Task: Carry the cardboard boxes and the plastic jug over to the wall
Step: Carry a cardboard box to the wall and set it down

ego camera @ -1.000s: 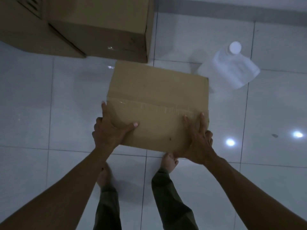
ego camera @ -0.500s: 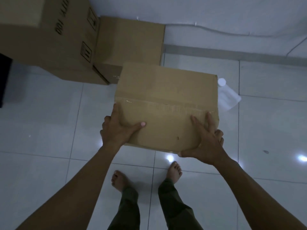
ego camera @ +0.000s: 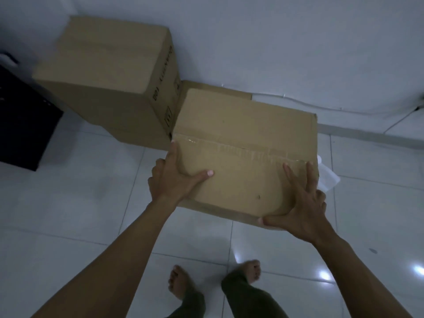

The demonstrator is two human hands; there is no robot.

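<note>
Tiled floor (ego camera: 68,203): left hand (ego camera: 176,180) and right hand (ego camera: 302,207), grip clamped on taped box (ego camera: 247,134), right of tall box (ego camera: 103,76).

A: Your picture is dim and grey-blue. The floor (ego camera: 68,203) and wall (ego camera: 298,42) look flat, with only soft shadows.

B: You still get glare, though. Small bright spots (ego camera: 324,275) shine on the glossy floor at your lower right, and the tape (ego camera: 190,140) on the box (ego camera: 241,175) glints.

A: The black cabinet (ego camera: 20,125) on your left loses all detail.

B: Your lens bends the skirting (ego camera: 367,137) near the right edge. The tall box (ego camera: 103,65) looks slightly soft.
</note>
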